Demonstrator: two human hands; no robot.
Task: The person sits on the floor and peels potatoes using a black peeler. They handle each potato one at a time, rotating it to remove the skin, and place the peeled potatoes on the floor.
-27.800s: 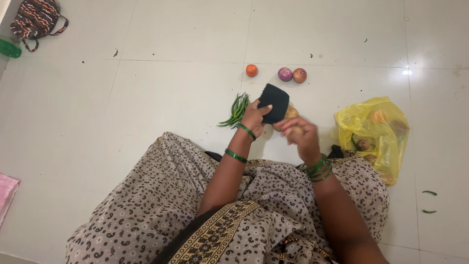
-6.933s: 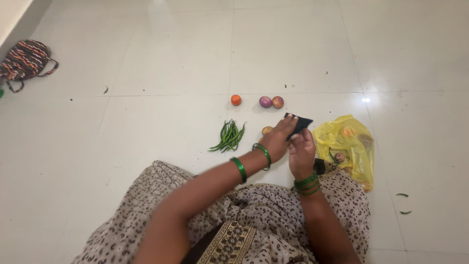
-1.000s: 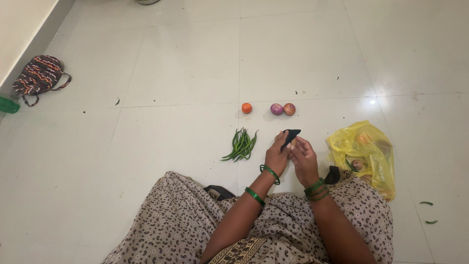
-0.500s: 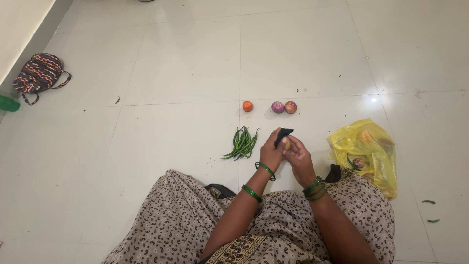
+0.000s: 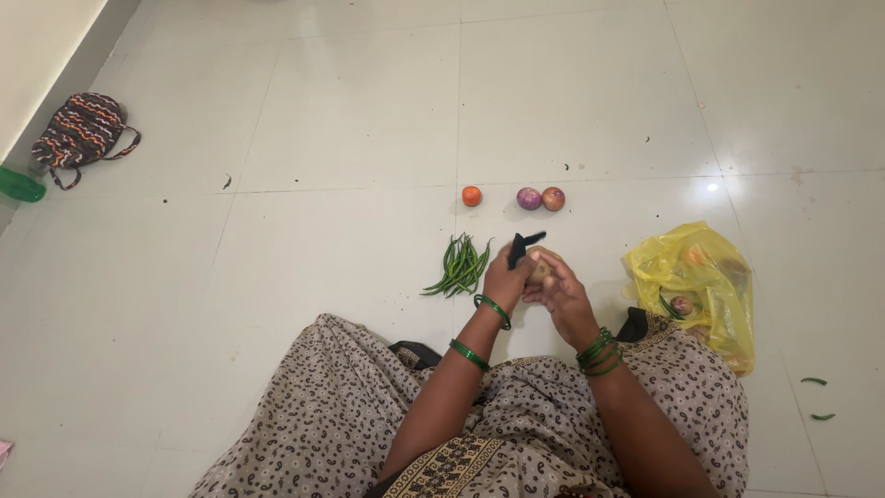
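My left hand (image 5: 505, 278) grips a small black cloth (image 5: 525, 245) and presses it against a small brown round vegetable (image 5: 540, 269). My right hand (image 5: 560, 293) holds that vegetable from the other side. Both hands meet low over the white tiled floor, in front of my knees. A bunch of long green chillies (image 5: 461, 266) lies on the floor just left of my left hand. Green bangles circle both wrists.
An orange tomato (image 5: 471, 195) and two reddish onions (image 5: 540, 198) lie on the floor beyond my hands. A yellow plastic bag (image 5: 693, 277) with vegetables sits at my right knee. Two loose green pieces (image 5: 815, 398) lie far right. A striped bag (image 5: 81, 134) rests by the left wall.
My hands stay together on the vegetable. The black cloth has shifted slightly to the left over it, and my right hand's fingers have turned around it.
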